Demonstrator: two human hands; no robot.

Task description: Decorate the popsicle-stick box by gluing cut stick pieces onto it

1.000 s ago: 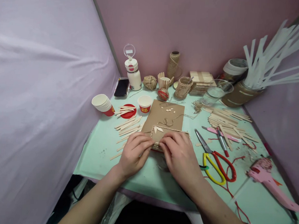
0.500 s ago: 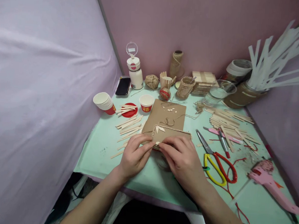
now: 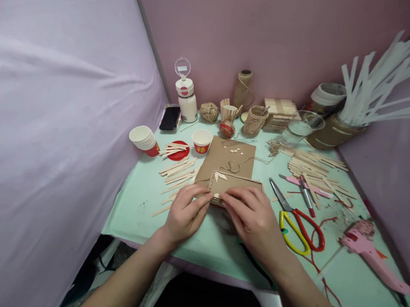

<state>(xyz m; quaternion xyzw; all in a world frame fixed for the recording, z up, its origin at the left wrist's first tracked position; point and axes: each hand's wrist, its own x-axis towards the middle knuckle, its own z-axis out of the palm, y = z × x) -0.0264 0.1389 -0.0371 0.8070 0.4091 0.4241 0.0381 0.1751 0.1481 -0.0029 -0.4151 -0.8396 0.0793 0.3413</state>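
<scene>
A small brown cardboard box with braided twine along its rim lies at the table's near middle. Pale petal-shaped wood pieces sit at its far left corner. My left hand is closed, thumb and forefinger pinching the box's near left corner. Over the near right part, my right hand is closed as well, its fingertips at the front edge. A small pale chip shows between the two sets of fingertips. Under the box's far side is a brown cardboard sheet with several chips and loose twine.
Scissors, a pink glue gun and a marker lie right. Craft sticks lie left, near stacked paper cups and a single paper cup. A white bottle and twine spool stand behind.
My right fingertips have shifted slightly right, away from the left ones, showing more of the box's front edge. The left hand keeps its grip; the whole view has shifted slightly.
</scene>
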